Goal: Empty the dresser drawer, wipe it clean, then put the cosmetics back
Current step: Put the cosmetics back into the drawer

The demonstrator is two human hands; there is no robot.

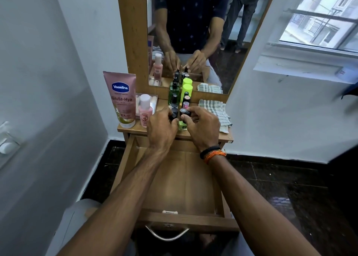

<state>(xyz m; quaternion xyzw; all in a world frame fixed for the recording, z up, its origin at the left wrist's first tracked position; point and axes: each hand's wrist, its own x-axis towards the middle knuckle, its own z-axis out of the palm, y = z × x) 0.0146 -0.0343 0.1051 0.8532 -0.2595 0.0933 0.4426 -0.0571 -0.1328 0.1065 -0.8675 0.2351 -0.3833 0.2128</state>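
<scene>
Head view: drawer [180, 182] is pulled right out and bare inside, wood looks clean, so I judge we're at the put-back step, or the very end of emptying. I can't say which from this alone.

All the cosmetics sit up on the worktop [135, 128]. The cluster of small bottles [181, 98] stands in two rows in front of the mirror [203, 32], green ones at the back, dark caps nearer me.

Left hand [161, 126] has its fingers curled round a dark-capped bottle [173, 113] at the near end of the left row. Right hand [203, 125] pinches another small dark-capped bottle [185, 112] next to it. A lime-green bottle [182, 125] sits between the two hands, partly hidden.

Next move, my call: lift both bottles straight up, bring them back over the worktop edge and set them upright in the drawer.

Around:
- Pink tube [121, 98] and pink bottle [145, 110] just left of the left hand, easy to clip.
- Checked cloth [215, 110] right of the cluster, touching nothing.
- Packed bottles behind could topple if nudged.
</scene>
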